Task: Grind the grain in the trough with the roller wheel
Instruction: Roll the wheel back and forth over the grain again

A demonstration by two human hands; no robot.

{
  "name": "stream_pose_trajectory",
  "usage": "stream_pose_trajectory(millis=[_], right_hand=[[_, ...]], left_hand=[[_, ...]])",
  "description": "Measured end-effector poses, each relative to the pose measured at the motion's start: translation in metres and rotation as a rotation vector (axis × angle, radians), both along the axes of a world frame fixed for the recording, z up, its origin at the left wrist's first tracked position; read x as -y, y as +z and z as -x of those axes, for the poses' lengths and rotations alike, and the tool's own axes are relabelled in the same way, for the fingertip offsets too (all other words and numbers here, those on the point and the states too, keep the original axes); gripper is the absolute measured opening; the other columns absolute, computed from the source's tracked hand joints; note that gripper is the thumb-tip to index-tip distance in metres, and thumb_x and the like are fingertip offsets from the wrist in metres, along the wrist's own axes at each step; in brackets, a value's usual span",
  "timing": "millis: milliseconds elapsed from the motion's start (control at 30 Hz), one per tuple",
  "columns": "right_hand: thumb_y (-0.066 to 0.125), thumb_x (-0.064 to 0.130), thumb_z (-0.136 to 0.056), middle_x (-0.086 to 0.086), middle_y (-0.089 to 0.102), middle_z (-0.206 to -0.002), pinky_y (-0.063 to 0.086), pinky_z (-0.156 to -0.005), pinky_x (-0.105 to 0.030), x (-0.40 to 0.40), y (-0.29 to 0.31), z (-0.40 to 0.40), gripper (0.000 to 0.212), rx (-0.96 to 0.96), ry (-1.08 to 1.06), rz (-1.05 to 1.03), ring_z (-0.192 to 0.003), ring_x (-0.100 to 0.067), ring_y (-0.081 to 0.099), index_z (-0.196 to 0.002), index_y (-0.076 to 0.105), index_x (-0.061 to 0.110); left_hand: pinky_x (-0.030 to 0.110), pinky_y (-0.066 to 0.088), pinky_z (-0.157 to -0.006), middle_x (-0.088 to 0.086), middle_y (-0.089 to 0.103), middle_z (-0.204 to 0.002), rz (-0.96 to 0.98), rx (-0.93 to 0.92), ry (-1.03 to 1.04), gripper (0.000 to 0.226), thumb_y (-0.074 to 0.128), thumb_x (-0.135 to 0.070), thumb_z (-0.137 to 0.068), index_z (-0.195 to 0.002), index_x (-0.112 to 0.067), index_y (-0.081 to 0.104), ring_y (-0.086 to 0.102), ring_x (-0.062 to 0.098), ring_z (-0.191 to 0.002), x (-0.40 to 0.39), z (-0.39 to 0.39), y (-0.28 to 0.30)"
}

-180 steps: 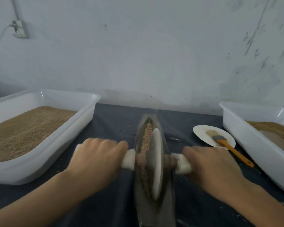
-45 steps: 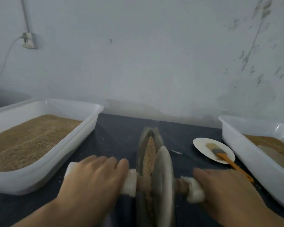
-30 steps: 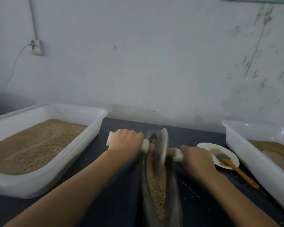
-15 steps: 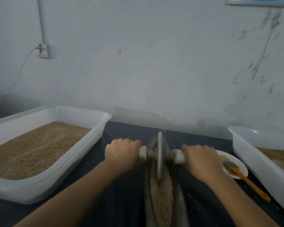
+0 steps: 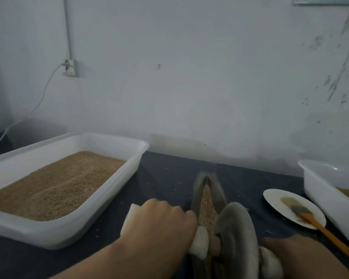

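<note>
Rolled back toward the near end, the roller wheel (image 5: pixel 237 236) is now seen low in the trough (image 5: pixel 208 190).

Its white-wrapped axle is gripped by the left hand (image 5: pixel 159 224) and the right hand (image 5: pixel 296 256), fingers curled round each side. Grain (image 5: pixel 208 206) is left exposed in the trough's far half, between the grain tray (image 5: pixel 127 172) and the plate (image 5: pixel 274 200) bearing a brush (image 5: pixel 310 218).

Colours here are pretty muted. The roller wheel (image 5: pixel 237 234) is dull grey with a brownish axle, and its handle wraps (image 5: pixel 198 245) are white. The trough (image 5: pixel 220 190) is greyish metal, holding tan grain (image 5: pixel 208 206). The left tub (image 5: pixel 69 226) and right tub (image 5: pixel 318 178) are both white with the same tan fill. The tablecloth (image 5: pixel 169 178) is dark slate blue. The plate (image 5: pixel 278 200) is off-white, and the brush (image 5: pixel 318 224) has an orange handle. The wall (image 5: pixel 189 77) is pale grey-blue with dark scuffs.
</note>
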State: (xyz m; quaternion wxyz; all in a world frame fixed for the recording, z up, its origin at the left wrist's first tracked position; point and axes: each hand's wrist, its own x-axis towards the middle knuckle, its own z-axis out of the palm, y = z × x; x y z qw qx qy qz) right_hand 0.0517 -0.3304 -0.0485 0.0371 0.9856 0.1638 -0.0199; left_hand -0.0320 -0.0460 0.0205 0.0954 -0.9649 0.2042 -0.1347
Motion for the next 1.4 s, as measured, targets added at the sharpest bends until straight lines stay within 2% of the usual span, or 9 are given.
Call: stream_pose_trajectory(millis=[133, 300, 500, 633, 800, 1033, 1200, 1267, 1400], right_hand=[[0.048, 0.06, -0.08, 0.023, 0.059, -0.096, 0.042, -0.081, -0.022, -0.016, 0.013, -0.017, 0.014, 0.137, 0.03, -0.132, -0.095, 0.0, 0.057, -0.091, 0.044, 0.051], [0.056, 0.049, -0.082, 0.002, 0.065, -0.09, 0.038, -0.06, -0.032, -0.059, 0.059, -0.056, 0.022, 0.518, 0.054, 0.089, -0.082, -0.022, 0.063, -0.094, 0.05, 0.032], [0.058, 0.047, -0.083, 0.005, 0.064, -0.091, 0.039, -0.064, -0.032, -0.044, 0.057, -0.007, 0.021, 0.33, 0.071, 0.082, -0.083, -0.016, 0.06, -0.085, 0.041, 0.035], [0.055, 0.051, -0.085, 0.02, 0.044, -0.079, 0.032, -0.068, -0.025, -0.022, 0.058, 0.052, 0.027, 0.028, 0.066, 0.04, -0.075, 0.001, 0.042, -0.075, 0.032, 0.039], [0.056, 0.058, -0.077, 0.015, 0.049, -0.076, 0.039, -0.066, -0.028, -0.02, 0.048, 0.053, 0.027, 0.062, 0.055, 0.041, -0.075, -0.004, 0.05, -0.079, 0.034, 0.043], [0.06, 0.051, -0.081, 0.0, 0.067, -0.091, 0.04, -0.064, -0.034, -0.049, 0.033, -0.063, 0.025, 0.348, -0.037, -0.137, -0.085, -0.029, 0.063, -0.083, 0.043, 0.032], [0.058, 0.05, -0.082, 0.003, 0.064, -0.079, 0.041, -0.06, -0.034, -0.04, 0.029, -0.026, 0.024, 0.379, 0.032, -0.127, -0.076, -0.024, 0.062, -0.081, 0.042, 0.032], [0.066, 0.051, -0.075, 0.005, 0.06, -0.069, 0.038, -0.053, -0.032, -0.029, 0.035, 0.008, 0.032, 0.453, 0.141, -0.039, -0.064, -0.018, 0.06, -0.076, 0.038, 0.034], [0.079, 0.048, -0.045, 0.013, 0.043, -0.051, 0.038, -0.034, -0.029, -0.016, 0.045, 0.066, 0.054, 0.584, 0.314, -0.044, -0.041, -0.011, 0.048, -0.071, 0.033, 0.037]], left_hand=[[0.031, 0.035, -0.058, -0.005, 0.051, -0.072, 0.011, 0.046, 0.101, 0.015, 0.063, -0.034, -0.084, -0.088, -0.023, 0.054, 0.045, 0.016, -0.059, 0.001, -0.061, -0.002], [0.031, 0.037, -0.06, -0.008, 0.06, -0.082, 0.174, 0.182, 0.257, 0.026, 0.058, -0.043, -0.084, -0.081, -0.029, 0.036, 0.056, 0.017, -0.069, -0.013, -0.119, -0.026], [0.029, 0.032, -0.063, -0.009, 0.053, -0.082, 0.18, 0.047, 0.231, 0.031, 0.063, -0.041, -0.084, -0.085, -0.031, 0.034, 0.044, 0.01, -0.067, -0.006, -0.053, -0.025], [0.026, 0.037, -0.042, -0.008, 0.053, -0.055, 0.097, 0.173, -0.051, 0.045, 0.084, -0.04, -0.041, -0.067, -0.029, 0.049, 0.051, 0.01, -0.044, -0.002, 0.024, -0.006], [0.031, 0.032, -0.065, -0.009, 0.053, -0.087, -0.043, 0.007, 0.163, 0.033, 0.065, -0.045, -0.081, -0.099, -0.034, 0.04, 0.054, 0.013, -0.077, 0.005, 0.005, -0.007], [0.033, 0.03, -0.058, 0.0, 0.067, -0.09, -0.062, 0.252, 0.277, 0.015, 0.062, -0.03, -0.085, -0.095, -0.019, 0.057, 0.065, 0.024, -0.08, 0.011, -0.111, -0.002], [0.033, 0.031, -0.061, -0.001, 0.066, -0.092, 0.018, 0.235, 0.2, 0.012, 0.058, -0.027, -0.088, -0.095, -0.021, 0.051, 0.064, 0.023, -0.083, 0.008, -0.088, -0.012], [0.03, 0.028, -0.056, -0.004, 0.064, -0.082, 0.039, 0.243, 0.171, 0.024, 0.065, -0.032, -0.081, -0.085, -0.026, 0.042, 0.063, 0.02, -0.073, 0.002, -0.047, -0.023], [0.024, 0.019, -0.045, -0.007, 0.048, -0.049, 0.036, 0.343, -0.024, 0.055, 0.088, -0.034, -0.033, -0.066, -0.026, 0.045, 0.049, 0.015, -0.038, -0.013, 0.022, -0.026]])
